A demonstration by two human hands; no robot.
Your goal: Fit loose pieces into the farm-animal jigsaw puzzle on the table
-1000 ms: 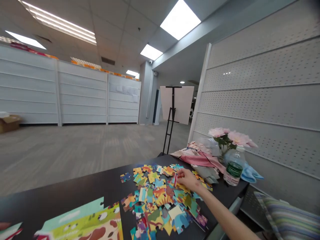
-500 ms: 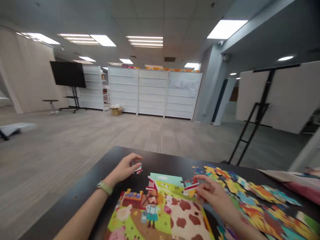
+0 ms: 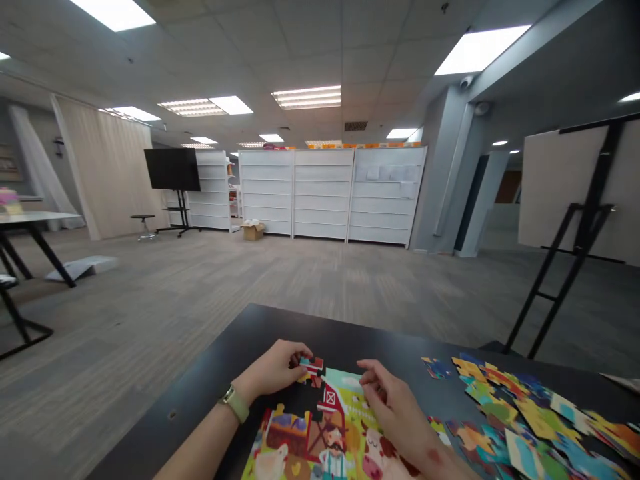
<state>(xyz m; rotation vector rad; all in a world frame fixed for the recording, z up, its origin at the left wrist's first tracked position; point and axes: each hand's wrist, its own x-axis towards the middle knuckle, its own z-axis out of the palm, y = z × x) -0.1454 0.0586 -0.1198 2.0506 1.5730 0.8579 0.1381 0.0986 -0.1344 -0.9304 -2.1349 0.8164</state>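
Observation:
A partly assembled farm jigsaw puzzle (image 3: 333, 427) lies on the dark table, showing a barn, a farmer, a cow and a hen. There is a gap at its upper left. Beside that gap, my left hand (image 3: 277, 370) pinches a puzzle piece (image 3: 315, 364) with red, white and light blue on it. Its fingertips cover part of the piece. More red and yellow piece edge shows just below those fingers. My right hand (image 3: 395, 403) hovers over the puzzle's upper right, fingers apart and half bent, with nothing visible between them. It hides part of the cow side.
Many loose puzzle pieces (image 3: 530, 407) are heaped on the table's right side, with one blue piece (image 3: 435, 367) apart from them. A black-framed board stand (image 3: 565, 253) rises beyond the table at right. Another table (image 3: 37, 219) stands far left.
The view has swung left. My left hand has come in to the puzzle's upper left with a piece. My right hand no longer shows the red-edged piece it was pinching.

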